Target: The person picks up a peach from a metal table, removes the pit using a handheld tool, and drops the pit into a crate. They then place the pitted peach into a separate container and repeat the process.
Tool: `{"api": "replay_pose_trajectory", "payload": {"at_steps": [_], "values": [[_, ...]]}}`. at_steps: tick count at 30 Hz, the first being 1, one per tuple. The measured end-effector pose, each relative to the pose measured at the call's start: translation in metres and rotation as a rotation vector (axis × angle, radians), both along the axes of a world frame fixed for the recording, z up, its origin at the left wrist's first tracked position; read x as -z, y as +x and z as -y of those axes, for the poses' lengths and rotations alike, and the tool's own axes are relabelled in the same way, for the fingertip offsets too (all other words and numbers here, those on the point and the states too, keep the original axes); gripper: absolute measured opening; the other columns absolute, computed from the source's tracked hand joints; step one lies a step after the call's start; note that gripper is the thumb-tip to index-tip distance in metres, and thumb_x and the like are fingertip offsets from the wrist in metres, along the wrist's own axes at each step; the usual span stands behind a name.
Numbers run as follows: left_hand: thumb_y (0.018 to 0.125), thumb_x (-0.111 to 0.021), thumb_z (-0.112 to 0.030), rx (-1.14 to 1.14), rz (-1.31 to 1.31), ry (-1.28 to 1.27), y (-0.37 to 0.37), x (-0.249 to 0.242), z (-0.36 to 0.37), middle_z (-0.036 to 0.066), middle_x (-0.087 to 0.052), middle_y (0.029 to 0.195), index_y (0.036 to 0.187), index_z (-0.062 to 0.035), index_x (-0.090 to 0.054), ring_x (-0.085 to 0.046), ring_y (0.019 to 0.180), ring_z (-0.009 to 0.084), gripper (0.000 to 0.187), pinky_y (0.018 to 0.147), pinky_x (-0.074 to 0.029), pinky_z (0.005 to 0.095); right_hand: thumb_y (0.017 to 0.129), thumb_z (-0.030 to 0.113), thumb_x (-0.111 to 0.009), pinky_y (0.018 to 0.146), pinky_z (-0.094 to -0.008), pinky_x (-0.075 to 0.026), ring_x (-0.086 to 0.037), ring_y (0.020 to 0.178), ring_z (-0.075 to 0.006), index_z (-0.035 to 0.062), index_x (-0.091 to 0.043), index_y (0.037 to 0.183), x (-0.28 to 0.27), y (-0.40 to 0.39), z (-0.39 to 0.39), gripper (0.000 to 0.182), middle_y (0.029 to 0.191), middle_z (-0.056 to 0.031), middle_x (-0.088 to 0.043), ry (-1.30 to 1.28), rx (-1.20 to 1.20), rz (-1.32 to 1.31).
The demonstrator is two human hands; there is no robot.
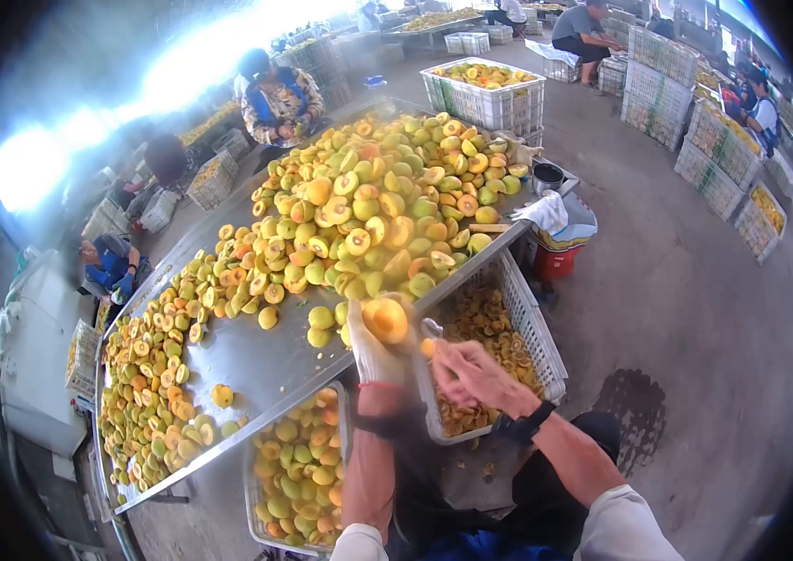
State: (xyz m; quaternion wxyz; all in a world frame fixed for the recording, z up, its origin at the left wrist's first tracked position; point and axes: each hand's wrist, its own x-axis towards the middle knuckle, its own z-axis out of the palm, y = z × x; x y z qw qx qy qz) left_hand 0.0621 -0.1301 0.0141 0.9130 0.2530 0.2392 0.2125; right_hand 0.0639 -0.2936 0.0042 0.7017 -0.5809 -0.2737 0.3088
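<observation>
My left hand [376, 346], in a pale glove, holds a halved fruit [385, 320] with its orange cut face up, at the near edge of the metal table [270, 365]. Just right of it, my bare right hand [471, 374] is closed, fingers pinched round a small tool with an orange end [428, 348]; its shape is blurred. Beneath my right hand is a white crate [536, 337] of brown-orange scraps. A big heap of yellow-green fruit [359, 201], many pieces halved, covers much of the table.
A crate of fruit [298, 467] stands below the table's near edge. A dark cup [548, 176], a white cloth [546, 213] and a red bucket [557, 262] are at the right corner. Stacked crates [658, 89] and several seated people are farther off.
</observation>
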Motion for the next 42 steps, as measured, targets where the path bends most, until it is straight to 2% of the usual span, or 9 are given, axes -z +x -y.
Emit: {"api": "replay_pose_trajectory", "payload": {"at_steps": [9,11,12,18,19,21,30,37,42], "values": [[0.11,-0.035,-0.053,0.016,-0.152,0.744,-0.117,-0.008,-0.06,0.011,-0.072,0.092,0.115,-0.0025,-0.069,-0.064,0.068,0.0154,0.061,0.057,-0.049,0.0251,0.108,0.036,-0.053,0.055,-0.0339,-0.037,-0.041,0.06,-0.0112,0.0002,-0.053,0.082,0.023,0.009,0.014,0.044,0.064,-0.0028,-0.046,-0.375,0.431,0.616],[0.111,-0.032,-0.052,-0.038,-0.289,0.9,-0.15,0.023,-0.067,0.01,-0.074,0.089,0.111,-0.0029,-0.07,-0.062,0.061,0.0124,0.062,0.053,-0.047,0.0242,0.106,0.03,-0.057,0.062,-0.046,-0.042,-0.046,0.065,-0.0409,-0.0042,-0.058,0.089,0.012,0.006,0.012,0.038,0.073,-0.0255,-0.055,-0.462,0.382,0.613],[0.111,-0.034,-0.049,0.003,-0.349,0.876,-0.172,0.044,-0.072,0.009,-0.074,0.091,0.111,-0.004,-0.07,-0.062,0.063,0.0116,0.057,0.055,-0.047,0.0252,0.106,0.03,-0.057,0.062,-0.0459,-0.041,-0.046,0.065,-0.041,-0.0041,-0.058,0.09,0.01,0.005,0.01,0.038,0.073,-0.0258,-0.054,-0.494,0.361,0.625],[0.108,-0.043,-0.04,-0.018,-0.953,1.397,-0.314,0.18,-0.114,0.02,-0.074,0.103,0.112,-0.0022,-0.071,-0.071,0.087,0.0304,0.047,0.078,-0.056,0.0417,0.107,0.03,-0.056,0.061,-0.0457,-0.04,-0.045,0.063,-0.041,-0.003,-0.058,0.093,0.013,0.0,-0.006,0.036,0.071,-0.0249,-0.053,-0.599,0.284,0.711],[0.105,-0.048,-0.038,-0.111,-1.126,0.971,-0.327,0.195,-0.125,0.023,-0.073,0.107,0.112,-0.0067,-0.071,-0.071,0.094,0.0374,0.04,0.082,-0.055,0.0455,0.107,0.03,-0.056,0.061,-0.0453,-0.04,-0.045,0.063,-0.0402,-0.0031,-0.057,0.093,0.014,0.0,-0.009,0.036,0.071,-0.0243,-0.052,-0.615,0.268,0.705],[0.103,-0.05,-0.042,-0.007,-1.359,1.668,-0.363,0.199,-0.149,0.024,-0.073,0.106,0.112,-0.0099,-0.072,-0.07,0.096,0.0416,0.04,0.083,-0.055,0.0473,0.107,0.029,-0.055,0.061,-0.0449,-0.04,-0.044,0.062,-0.0395,-0.0032,-0.057,0.093,0.019,0.0,-0.014,0.035,0.07,-0.0237,-0.051,-0.632,0.239,0.701],[0.097,-0.061,-0.04,-0.204,-1.861,1.47,-0.416,0.233,-0.272,0.023,-0.066,0.13,0.128,-0.0087,-0.064,-0.068,0.102,0.0452,0.044,0.088,-0.054,0.054,0.106,0.029,-0.056,0.061,-0.0449,-0.04,-0.045,0.062,-0.0379,-0.0035,-0.055,0.091,0.041,0.01,-0.021,0.036,0.07,-0.0236,-0.051,-0.735,0.238,0.702],[0.088,-0.063,-0.021,0.03,-1.811,1.747,-0.449,0.266,-0.261,0.021,-0.05,0.153,0.143,-0.0046,-0.054,-0.051,0.134,0.0439,0.058,0.108,-0.046,0.0502,0.105,0.031,-0.059,0.06,-0.0472,-0.041,-0.05,0.063,-0.0424,-0.0031,-0.056,0.09,0.044,0.011,-0.032,0.037,0.07,-0.0249,-0.054,-0.743,0.266,0.7],[0.092,-0.062,-0.014,-0.273,-1.577,1.714,-0.413,0.221,-0.225,0.024,-0.055,0.145,0.135,-0.0006,-0.059,-0.056,0.129,0.0437,0.046,0.106,-0.047,0.0508,0.103,0.031,-0.06,0.07,-0.0519,-0.046,-0.062,0.08,-0.0502,-0.0035,-0.061,0.094,0.043,0.012,-0.04,0.035,0.08,-0.0287,-0.064,-0.741,0.207,0.67]]}}
